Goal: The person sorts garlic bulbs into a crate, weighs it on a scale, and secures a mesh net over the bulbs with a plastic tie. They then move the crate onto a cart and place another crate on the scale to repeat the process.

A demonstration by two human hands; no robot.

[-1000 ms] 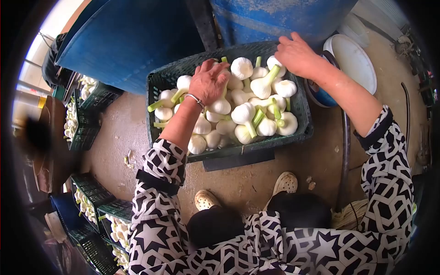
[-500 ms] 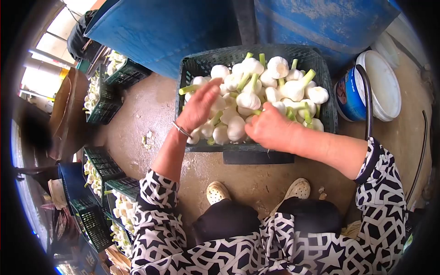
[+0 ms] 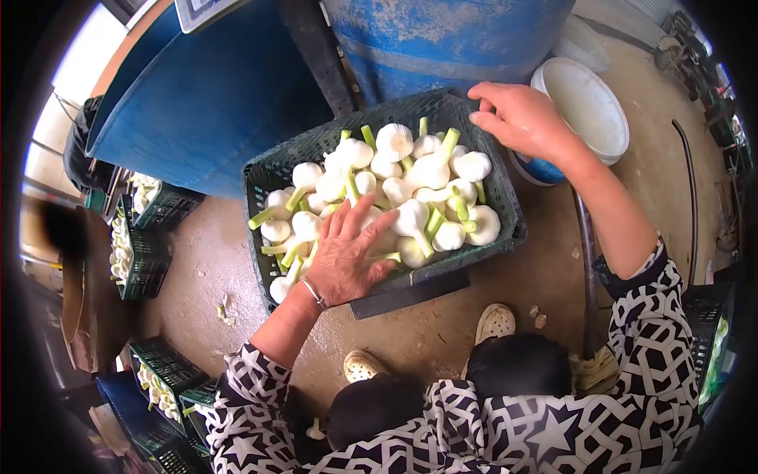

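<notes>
A dark green plastic crate (image 3: 508, 197), set at a slant in front of me, is heaped with white garlic bulbs (image 3: 433, 170) whose green stems are cut short. My left hand (image 3: 347, 249) lies palm down over the bulbs at the crate's near left side, fingers spread; it touches them and grips none that I can see. Beyond the crate's far right corner hovers my right hand (image 3: 517, 118), beside the white bucket (image 3: 586, 110). Its fingers are loosely bent, with thumb and forefinger apart and nothing visible between them.
A blue sheet-like container (image 3: 205, 110) and a scuffed blue barrel (image 3: 450, 47) stand behind the crate. More garlic crates (image 3: 146, 257) line the left side. A dark hose (image 3: 685, 197) runs along the floor at right. My shoes (image 3: 496, 322) are just below the crate.
My right hand has left the garlic and moved up and right past the crate's edge. My left hand has come down onto the bulbs. The view has turned, so the crate appears tilted and farther left.
</notes>
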